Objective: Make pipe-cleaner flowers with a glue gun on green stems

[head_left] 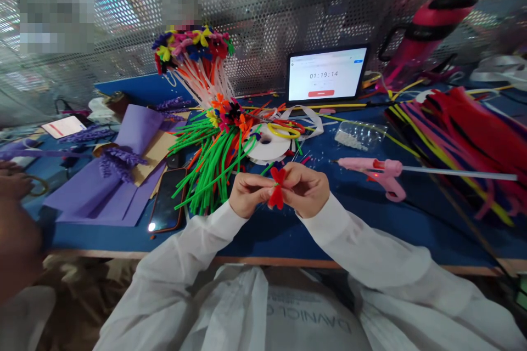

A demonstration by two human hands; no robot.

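Note:
Both hands meet above the blue table's front part, their fingers closed around a small red fuzzy pipe-cleaner flower (278,189). My left hand (251,193) pinches its left side between thumb and forefinger. From the right, my right hand (307,189) grips the other side in the same way. Red petals stick out above and below the fingertips, while the middle is partly covered. Just left of the hands lie green pipe-cleaner stems (209,159), beneath a bunch of multicoloured pipe-cleaner flowers (195,46). Behind the hands is a white ribbon spool (269,145).
To the right lies a pink glue gun (370,167) with a glue stick; its cord trails rightward. Pipe cleaners (465,142) are heaped far right. A tablet timer (327,74) and pink bottle (428,33) stand behind. At left are a phone (168,200), purple paper (107,197) and another person's hand (14,181).

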